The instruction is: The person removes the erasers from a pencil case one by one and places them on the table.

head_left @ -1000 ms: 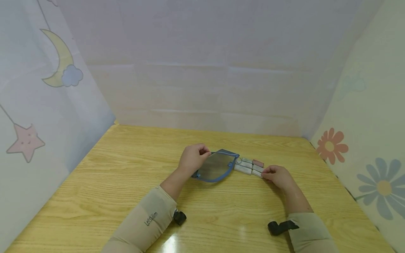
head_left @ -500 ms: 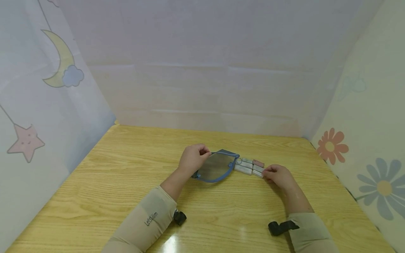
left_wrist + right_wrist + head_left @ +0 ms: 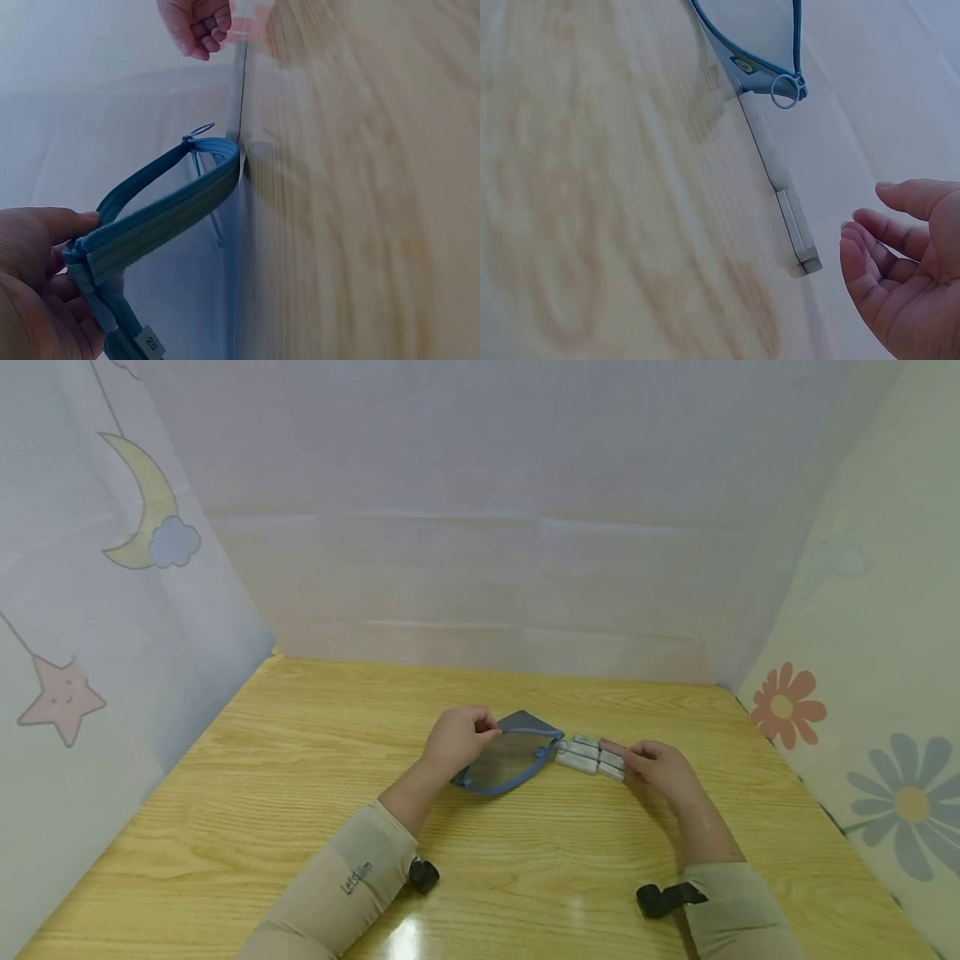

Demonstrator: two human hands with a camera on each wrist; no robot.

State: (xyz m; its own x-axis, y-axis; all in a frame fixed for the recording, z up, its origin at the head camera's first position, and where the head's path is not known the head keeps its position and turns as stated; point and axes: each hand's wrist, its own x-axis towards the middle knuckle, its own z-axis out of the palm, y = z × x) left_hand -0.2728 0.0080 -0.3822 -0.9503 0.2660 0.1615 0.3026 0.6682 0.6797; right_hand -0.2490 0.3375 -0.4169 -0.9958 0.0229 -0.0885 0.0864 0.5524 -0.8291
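In the head view my left hand (image 3: 456,743) pinches the rim of a blue zippered mesh pouch (image 3: 536,764). The left wrist view shows thumb and fingers on one end of the pouch's zipper edge (image 3: 157,225), its mouth held apart. A pull ring (image 3: 784,91) hangs at the opposite end. Beside the pouch, several small whitish bars (image 3: 576,762) and one reddish bar (image 3: 612,747) lie side by side. My right hand (image 3: 662,770) hovers at their right end, fingertips overlapping the reddish bar. In the right wrist view the right hand (image 3: 907,262) has loosely curved fingers, thumb apart, nothing between them.
Wood-grain tabletop (image 3: 510,868) spreads around both hands. A pale back wall (image 3: 480,560) rises behind it, with printed side walls at left and right. Black wrist cameras sit on both sleeves.
My right hand has moved slightly up and away from the nearest whitish bar, toward the reddish one. My left hand has shifted the pouch's rim a little, its mouth tilting lower and left.
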